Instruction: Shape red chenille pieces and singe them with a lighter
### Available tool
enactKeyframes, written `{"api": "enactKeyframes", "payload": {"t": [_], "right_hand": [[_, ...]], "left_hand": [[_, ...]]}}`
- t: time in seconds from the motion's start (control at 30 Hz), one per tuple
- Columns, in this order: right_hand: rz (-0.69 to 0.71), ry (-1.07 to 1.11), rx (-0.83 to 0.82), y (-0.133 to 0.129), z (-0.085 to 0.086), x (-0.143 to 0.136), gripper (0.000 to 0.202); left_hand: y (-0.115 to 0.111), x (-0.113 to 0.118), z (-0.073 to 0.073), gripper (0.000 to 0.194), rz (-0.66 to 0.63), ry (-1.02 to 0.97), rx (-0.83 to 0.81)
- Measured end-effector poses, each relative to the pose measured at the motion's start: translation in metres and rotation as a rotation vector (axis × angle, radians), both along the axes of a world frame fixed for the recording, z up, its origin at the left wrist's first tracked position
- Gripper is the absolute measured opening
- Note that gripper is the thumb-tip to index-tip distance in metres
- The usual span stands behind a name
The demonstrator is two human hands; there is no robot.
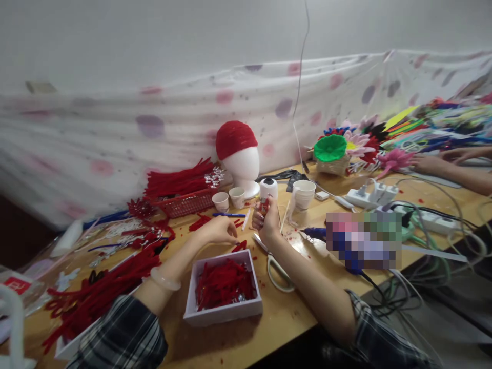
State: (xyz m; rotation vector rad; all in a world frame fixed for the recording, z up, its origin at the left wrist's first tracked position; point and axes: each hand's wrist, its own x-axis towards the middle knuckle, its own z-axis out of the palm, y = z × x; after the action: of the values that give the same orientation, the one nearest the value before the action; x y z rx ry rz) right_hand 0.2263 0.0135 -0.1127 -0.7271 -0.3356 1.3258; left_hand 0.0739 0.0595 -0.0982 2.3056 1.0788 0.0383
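Note:
My left hand (221, 230) is over the table behind the white box, its fingers curled down close to a small red piece (239, 246). What its fingertips hold, if anything, is too small to make out. My right hand (268, 221) is closed around a small red lighter-like object (264, 205), held upright in front of a white bottle (268, 188). Scissors (280, 274) lie under and beside my right wrist. Nearer to me, between my forearms, stands the white box (223, 319) filled with red fuzzy pieces.
Behind are a white head form (244, 166) with a red cap, paper cups (220, 201) and a red basket (186, 205). Red stems (103, 284) lie left. Right are glue guns, power strips (436, 220), cables and flowers; another person's hand (430, 164) is far right.

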Motion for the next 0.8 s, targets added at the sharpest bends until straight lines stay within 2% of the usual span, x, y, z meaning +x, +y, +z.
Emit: {"api": "enactKeyframes", "payload": {"t": [0.17, 0.37, 0.47, 0.57, 0.63, 0.7, 0.8], "right_hand": [[0.002, -0.007, -0.019, 0.000, 0.000, 0.000, 0.042], [0.076, -0.109, -0.039, 0.002, 0.001, 0.004, 0.042], [0.143, -0.366, -0.024, 0.006, -0.009, 0.006, 0.040], [0.169, -0.841, 0.105, 0.010, -0.025, 0.008, 0.023], [0.238, -1.081, 0.178, 0.012, -0.036, 0.009, 0.010], [0.302, -1.190, 0.200, 0.014, -0.045, 0.008, 0.007], [0.282, -1.250, 0.215, 0.016, -0.050, 0.004, 0.017]], "left_hand": [[0.001, 0.009, -0.016, 0.007, -0.009, 0.083, -0.070], [0.009, -0.005, -0.009, 0.002, 0.084, -0.014, -0.157], [0.012, -0.016, -0.005, 0.006, 0.128, -0.128, -0.232], [0.016, -0.025, -0.008, 0.011, 0.173, -0.218, -0.286], [0.018, -0.030, -0.012, 0.021, 0.199, -0.273, -0.311], [0.020, -0.032, -0.015, 0.032, 0.205, -0.349, -0.350], [0.019, -0.033, -0.013, 0.044, 0.154, -0.450, -0.412]]}}
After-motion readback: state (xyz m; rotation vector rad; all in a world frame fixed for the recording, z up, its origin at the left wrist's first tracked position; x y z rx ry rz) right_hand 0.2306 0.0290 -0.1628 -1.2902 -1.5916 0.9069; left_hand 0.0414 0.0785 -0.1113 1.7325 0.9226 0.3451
